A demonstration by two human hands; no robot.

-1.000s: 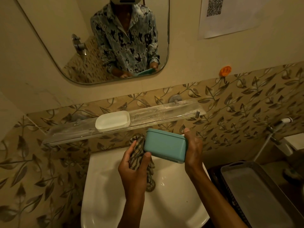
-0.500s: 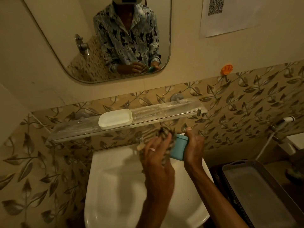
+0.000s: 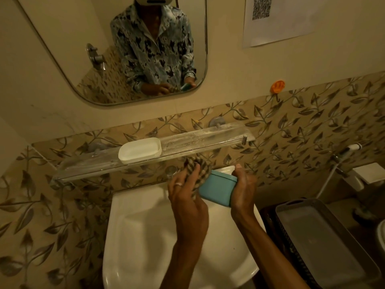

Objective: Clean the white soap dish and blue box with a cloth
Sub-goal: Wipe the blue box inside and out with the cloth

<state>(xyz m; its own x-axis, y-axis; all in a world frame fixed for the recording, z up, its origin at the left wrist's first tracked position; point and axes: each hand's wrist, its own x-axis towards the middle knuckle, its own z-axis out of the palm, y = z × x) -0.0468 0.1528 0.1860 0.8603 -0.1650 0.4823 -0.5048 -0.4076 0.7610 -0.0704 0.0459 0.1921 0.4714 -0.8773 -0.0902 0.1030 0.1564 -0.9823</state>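
My right hand (image 3: 242,190) grips the blue box (image 3: 216,188) by its right end, holding it above the back of the white sink (image 3: 145,236). My left hand (image 3: 187,197) holds a striped cloth (image 3: 196,170) bunched against the box's left end, covering that end. The white soap dish (image 3: 140,150) sits on the glass shelf (image 3: 208,140) above, left of both hands and untouched.
A mirror (image 3: 62,49) hangs over the shelf. A dark basket with a grey tray (image 3: 325,243) stands to the right of the sink. An orange hook (image 3: 278,86) is on the wall, and a hand sprayer (image 3: 352,147) at the far right.
My left hand rose from below the box and brought the cloth over its left end. The box's broad side, fully visible a second ago, is now partly covered.
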